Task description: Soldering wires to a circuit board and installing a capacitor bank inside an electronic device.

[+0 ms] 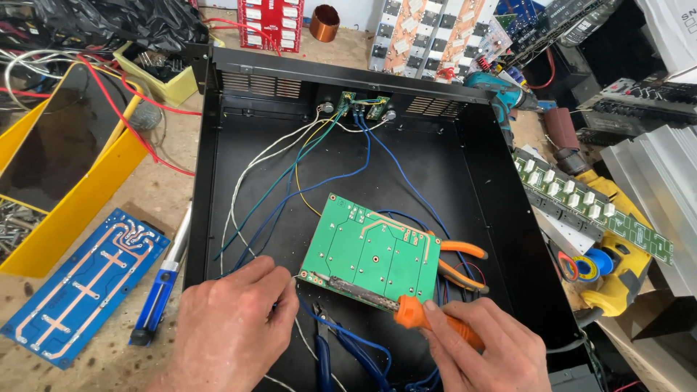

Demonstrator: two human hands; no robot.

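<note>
A green rectangular circuit board [369, 251], solder side up, lies tilted inside an open black sheet-metal chassis [508, 239] on a worn wooden workbench [163, 192]. The right hand [485, 348] has its fingers closed round the orange handle of a soldering iron [396, 305], whose dark barrel runs along the board's near edge with the tip close to the near-left corner. The left hand [234, 328] rests just beside that same corner, thumb and fingertips pinched together on what looks like a thin white wire [243, 181]; the contact point itself is too small to make out.

White, yellow, green and blue wires run from two small green boards [361, 104] on the chassis back wall down toward the circuit board. Orange-handled pliers [460, 261] lie partly under the board's right side, and blue-handled pliers [341, 352] lie on the chassis floor between the two hands.

Left of the chassis on the bench are a blue circuit board with copper traces [82, 284] and a blue-and-white desoldering pump [165, 282], with a yellow plastic bin [69, 210] behind them. To the right lie long green strip boards [592, 207], a roll of blue tape [600, 260] and a yellow tool [624, 279]. A copper wire coil [324, 23] stands at the back.
</note>
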